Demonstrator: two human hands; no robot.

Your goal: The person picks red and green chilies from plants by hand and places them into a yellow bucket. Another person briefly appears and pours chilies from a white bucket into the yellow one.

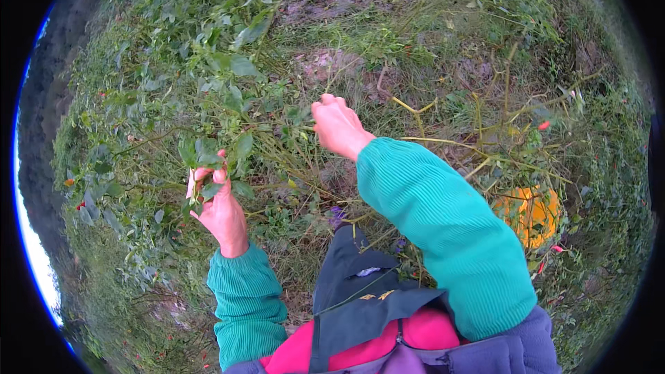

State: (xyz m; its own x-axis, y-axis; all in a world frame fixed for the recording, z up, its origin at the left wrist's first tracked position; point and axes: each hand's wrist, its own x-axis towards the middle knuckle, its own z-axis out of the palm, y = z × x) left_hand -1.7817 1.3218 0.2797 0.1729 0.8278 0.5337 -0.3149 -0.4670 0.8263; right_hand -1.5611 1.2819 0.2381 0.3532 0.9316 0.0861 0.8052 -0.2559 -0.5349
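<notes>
My left hand (pixel 223 218) reaches up among the leaves of a bushy pepper plant (pixel 244 140). Its fingers curl around a leafy shoot (pixel 210 158), and leaves cover part of them. Farther forward and to the right is my right hand (pixel 337 125), with its fingers bent inward over thin green stems. Whether anything is pinched in those fingers is hidden by the back of the hand. A few red peppers show on the plants, one red pepper (pixel 544 125) at the right and another red pepper (pixel 81 206) at the far left.
Right of my right arm, an orange-yellow object (pixel 535 218) sits partly behind stems. Bare, forked branches (pixel 415 109) spread in front of it. Grass and patches of soil (pixel 327 65) lie ahead. A dark apron (pixel 358 280) hangs down below my hands.
</notes>
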